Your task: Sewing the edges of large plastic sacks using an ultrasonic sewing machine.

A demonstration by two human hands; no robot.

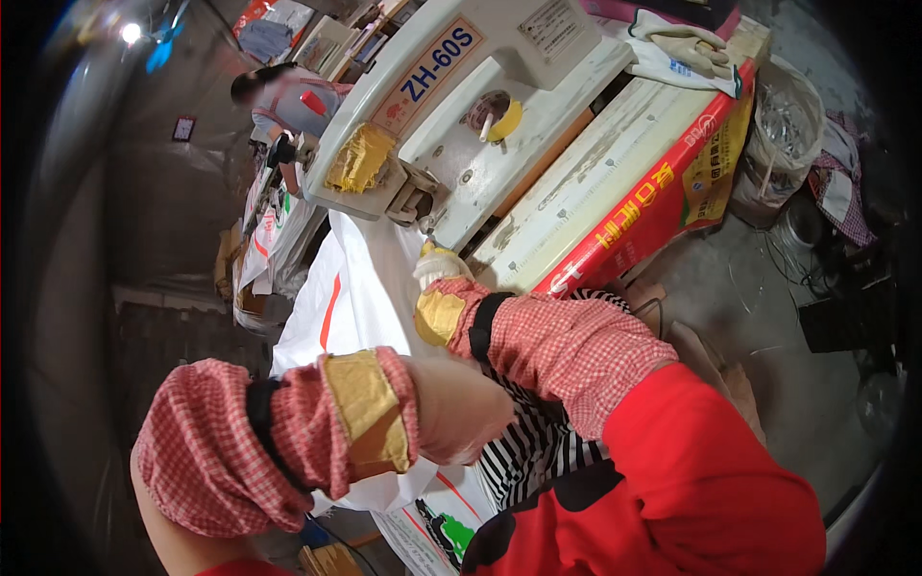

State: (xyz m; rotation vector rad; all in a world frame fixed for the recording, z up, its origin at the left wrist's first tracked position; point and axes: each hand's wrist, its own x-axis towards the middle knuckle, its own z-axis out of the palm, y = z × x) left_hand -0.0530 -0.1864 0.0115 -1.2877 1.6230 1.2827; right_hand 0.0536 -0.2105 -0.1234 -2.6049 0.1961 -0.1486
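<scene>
The left hand (459,408) is seen bare below a red-and-white checked sleeve cover with a yellow taped cuff (365,415). Its fingers are turned down and away from the camera, so whether they are apart or closed cannot be told; the hand rests against the white woven plastic sack with orange stripes (351,288), which is spread from the machine head down toward the lower edge of the view.

The right hand (437,264) is covered by a pale yellowish work glove and is raised just below the head of the cream-coloured industrial sewing machine (480,125). The gloved fingers are bunched at the top edge of the sack, close under the machine's foot, but the grip itself is hidden and the degree of closure cannot be told. A second checked sleeve cover with a yellow taped cuff (442,317) is worn on that forearm.

A rectangular orange-framed label with blue characters (429,69) is fixed on the machine arm, and a white printed plate (550,24) is set further right. A wad of yellow tape (360,158) is wrapped at the machine's left end. A long red printed panel with yellow characters (653,206) is laid along the bench edge. A pair of pale work gloves (684,53) lies at the bench's far end. A white bag-lined bucket (786,130) stands on the floor to the right.
</scene>
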